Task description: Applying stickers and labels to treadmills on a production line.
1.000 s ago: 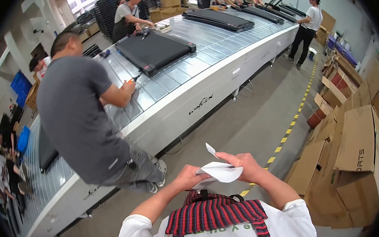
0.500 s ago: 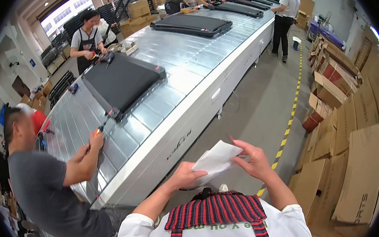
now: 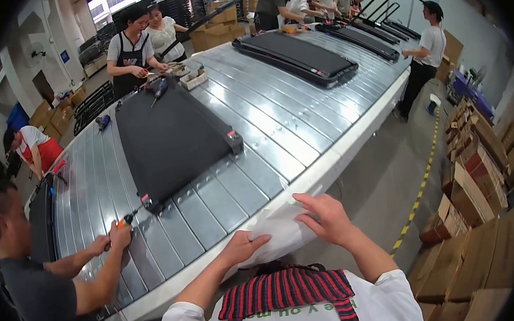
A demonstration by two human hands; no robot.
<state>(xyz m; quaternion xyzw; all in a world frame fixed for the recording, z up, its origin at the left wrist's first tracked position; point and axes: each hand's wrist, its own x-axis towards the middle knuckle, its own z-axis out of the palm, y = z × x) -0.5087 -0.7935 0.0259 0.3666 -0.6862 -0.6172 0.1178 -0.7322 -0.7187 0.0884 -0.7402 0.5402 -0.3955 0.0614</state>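
Observation:
In front of my chest I hold a thin, translucent white sheet (image 3: 281,224), creased and loosely spread; whether it is paper or a flat bag I cannot tell. My left hand (image 3: 241,248) pinches its lower left side, thumb on top. At the sheet's right side, my right hand (image 3: 328,218) is closed on it, with thumb and forefinger toward the middle. The sheet hangs beside the long metal-topped table (image 3: 253,191), overlapping its near edge in view.
On the table lie black flat panels (image 3: 173,137) and a cordless drill (image 3: 159,93). At left a co-worker (image 3: 43,280) works a screwdriver at a panel corner. Other people stand along the far side. Cardboard boxes (image 3: 476,258) line the right, past a yellow-black floor stripe (image 3: 420,199).
My view has swung toward the table, closer to its edge. The sheet, folded smaller before, is spread wider. A thin red thing by my right fingers no longer shows.

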